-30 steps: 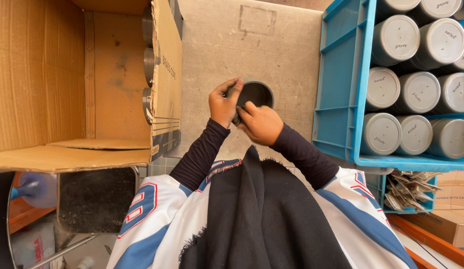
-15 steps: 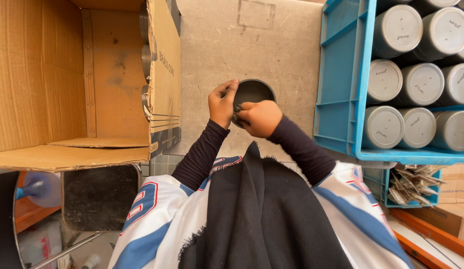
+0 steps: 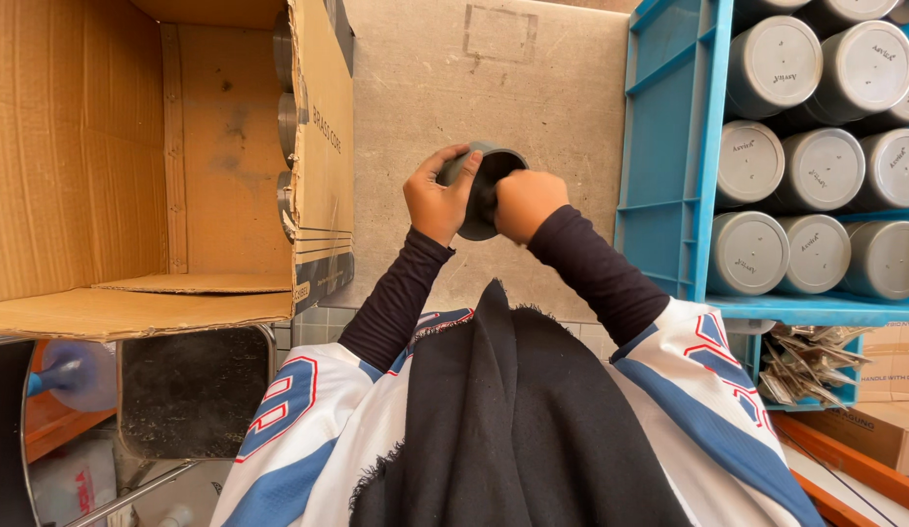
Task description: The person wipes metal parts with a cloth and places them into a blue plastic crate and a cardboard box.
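Landmark: the dark round cup (image 3: 484, 190), held out over the grey concrete floor (image 3: 533, 88); every place below is told from it.
Cup: its open mouth faces up toward the camera, rim tilted a little to the left, inside dark.
Left hand: the left hand (image 3: 437, 195) wraps the cup's left wall, fingers curled over the rim, thumb below; a closed hold on the cup.
Right hand: the right hand (image 3: 525, 200) is balled at the cup's right edge, with its fingertips down inside the mouth; whether they pinch anything in there I cannot tell.
Change: a second ago the right hand lay lower, across the near rim; now it sits further right and its fingers have gone into the opening. The left hand's hold has not shifted.
Meaning: the work looks to be on the cup's inside, a wiping or fitting turn, with the cup steadied by the left hand and not yet set down.
Box: a large brown cardboard box (image 3: 103, 156) lies open to the left of the cup, its flap edge bearing dark print and stripes; grey round pieces (image 3: 285, 117) stand along its inner wall.
Crate: a blue plastic crate (image 3: 669, 156) stands to the right of the cup, packed with grey cans (image 3: 779, 60) whose pale round lids carry small print.
Carton: below and right of the cup, beyond the crate, a brown carton (image 3: 869, 429) with printed lettering.
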